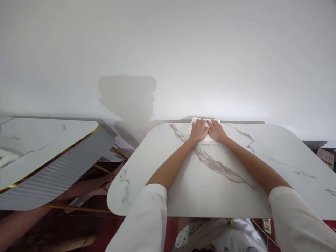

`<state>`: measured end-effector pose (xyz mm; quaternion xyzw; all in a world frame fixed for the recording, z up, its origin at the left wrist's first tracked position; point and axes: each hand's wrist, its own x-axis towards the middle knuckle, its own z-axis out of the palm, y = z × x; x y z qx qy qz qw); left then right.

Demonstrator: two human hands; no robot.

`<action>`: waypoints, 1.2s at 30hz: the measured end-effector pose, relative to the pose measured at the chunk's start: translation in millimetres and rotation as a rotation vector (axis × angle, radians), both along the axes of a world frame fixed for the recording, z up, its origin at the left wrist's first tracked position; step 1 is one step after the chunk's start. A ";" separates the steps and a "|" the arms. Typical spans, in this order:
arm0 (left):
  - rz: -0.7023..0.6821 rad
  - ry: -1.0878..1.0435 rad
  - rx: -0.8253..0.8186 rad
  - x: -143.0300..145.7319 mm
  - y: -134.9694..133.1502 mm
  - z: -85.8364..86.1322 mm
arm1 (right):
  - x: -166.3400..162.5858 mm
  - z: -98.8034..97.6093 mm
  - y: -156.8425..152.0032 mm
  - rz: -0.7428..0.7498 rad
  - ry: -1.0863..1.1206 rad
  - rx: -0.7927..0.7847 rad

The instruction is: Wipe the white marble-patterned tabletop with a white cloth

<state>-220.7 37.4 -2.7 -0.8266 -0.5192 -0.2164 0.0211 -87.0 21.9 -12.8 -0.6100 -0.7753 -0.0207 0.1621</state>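
Observation:
My left hand (198,130) lies palm down on a white wipe (210,140), its fingers stretched toward the wall. Close beside it, my right hand (216,131) presses on the same wipe, also flat, thumbs nearly touching. The wipe has a wavy near edge; whether it is paper or cloth I cannot tell. It rests at the far edge of a white marble-patterned table (147,168) with rounded corners. Both arms reach straight across the tabletop.
A pale wall (183,63) stands right behind the table. To the left is a second marble-patterned table (47,140) with gold trim and a ribbed grey side. Another person's arm (78,187) shows beneath it. A power strip (266,225) and cable lie below the front edge.

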 end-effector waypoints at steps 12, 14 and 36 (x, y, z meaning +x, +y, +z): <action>-0.067 0.002 0.001 -10.1 -57.7 -1.1 | -6.7 3.2 -68.8 -0.024 -0.011 0.029; -0.059 -0.006 -0.007 -12.0 -69.9 -1.4 | -8.6 3.4 -80.3 -0.013 -0.008 0.020; -0.025 0.084 -0.097 -62.2 -245.2 0.3 | -48.0 9.3 -252.8 0.066 0.009 -0.047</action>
